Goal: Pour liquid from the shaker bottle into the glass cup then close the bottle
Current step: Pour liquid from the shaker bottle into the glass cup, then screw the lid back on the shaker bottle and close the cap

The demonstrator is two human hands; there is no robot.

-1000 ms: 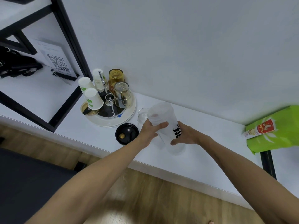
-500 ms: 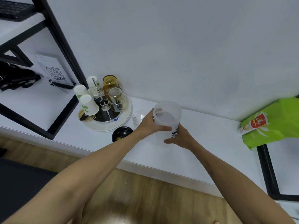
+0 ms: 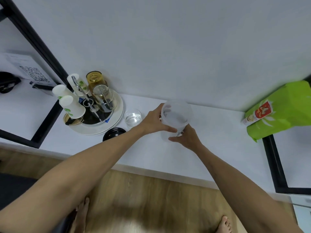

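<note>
Head view: black lid [image 3: 114, 133] lies beside glass cup [image 3: 132, 117], below tray [image 3: 116, 120].

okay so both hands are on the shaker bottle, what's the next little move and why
Probably free the left hand and reach for the black lid: the shaker bottle stands upright and open in both hands, and the glass cup beside it seems to hold liquid.

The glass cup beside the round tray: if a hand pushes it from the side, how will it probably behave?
The glass cup looks thin and clear, so it is probably fragile and rather light. It stands upright on the smooth white counter, so a push would likely slide it, not tip it.
</note>
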